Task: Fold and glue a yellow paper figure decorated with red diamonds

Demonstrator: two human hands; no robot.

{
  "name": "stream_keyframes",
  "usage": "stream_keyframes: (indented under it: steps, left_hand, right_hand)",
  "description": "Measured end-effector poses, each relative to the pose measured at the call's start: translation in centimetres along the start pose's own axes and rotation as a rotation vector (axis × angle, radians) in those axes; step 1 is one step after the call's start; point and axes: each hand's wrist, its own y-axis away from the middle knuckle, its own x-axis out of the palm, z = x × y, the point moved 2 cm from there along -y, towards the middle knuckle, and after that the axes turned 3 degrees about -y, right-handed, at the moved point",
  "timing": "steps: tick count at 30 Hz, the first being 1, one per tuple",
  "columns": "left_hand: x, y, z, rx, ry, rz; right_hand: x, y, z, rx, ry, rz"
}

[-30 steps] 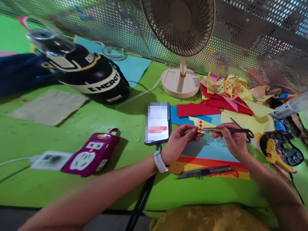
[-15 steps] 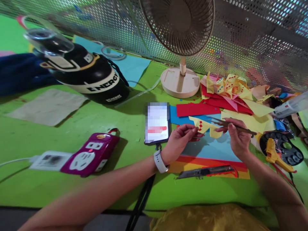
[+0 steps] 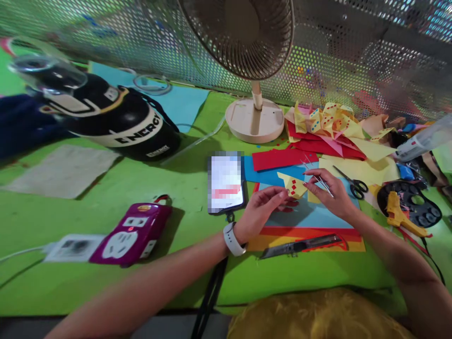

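Note:
My left hand is closed on a small folded piece of yellow paper marked with red diamonds, pinched at its left side between thumb and fingers. My right hand has slim metal tweezers in it, their tips pointing up and left. Its thumb and fingertips are at the right edge of the same paper; whether they grip it I cannot tell. Beneath both hands lies light-blue paper on top of red and orange-yellow sheets.
A cutter knife lies in front, black scissors to the right. Beyond are a yellow glue gun and black palette. A phone, purple power strip, bottle, fan and folded yellow papers surround the work.
My right hand has shifted left to the paper's edge, uncovering the scissors. The tweezers are turned more steeply in it. My left hand still holds the paper. The whole view has shifted slightly.

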Motion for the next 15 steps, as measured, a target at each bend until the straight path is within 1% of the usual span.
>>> stream_keyframes:
  steps: [8,15]
  left_hand:
    - [0.17,0.07,-0.17,-0.02,-0.017,-0.021]
    - [0.18,0.09,0.04,-0.007,-0.016,-0.022]
  right_hand:
    - [0.0,0.08,0.89,-0.081,0.059,-0.006]
    - [0.09,0.11,1.02,-0.101,0.065,-0.005]
